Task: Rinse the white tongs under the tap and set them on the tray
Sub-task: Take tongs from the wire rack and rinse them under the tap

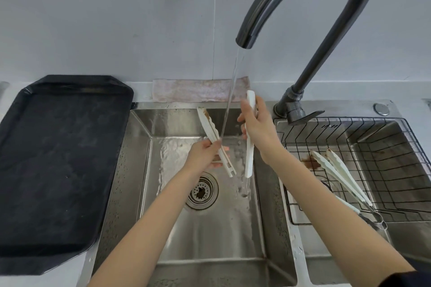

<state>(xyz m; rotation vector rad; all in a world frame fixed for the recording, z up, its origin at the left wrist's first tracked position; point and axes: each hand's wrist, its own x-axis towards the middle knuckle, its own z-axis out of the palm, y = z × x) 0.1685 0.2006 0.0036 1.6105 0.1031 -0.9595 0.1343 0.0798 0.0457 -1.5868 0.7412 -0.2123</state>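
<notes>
Two white tong pieces are held over the left sink basin (235, 235). My left hand (203, 155) grips one white tong piece (210, 127) that slants up to the left, with brown residue at its tip. My right hand (255, 127) grips the other white tong piece (249, 163), held nearly upright. A thin stream of water (229, 100) falls from the dark tap (303, 2) between the two pieces, landing by my left hand's fingers. The black tray (58, 165) lies on the counter to the left of the sink.
A wire basket (377, 170) sits in the right basin with another pair of white tongs (338, 172) and a brown stain in it. A pink cloth (198, 91) lies behind the sink. The drain strainer (202, 193) is below my left wrist.
</notes>
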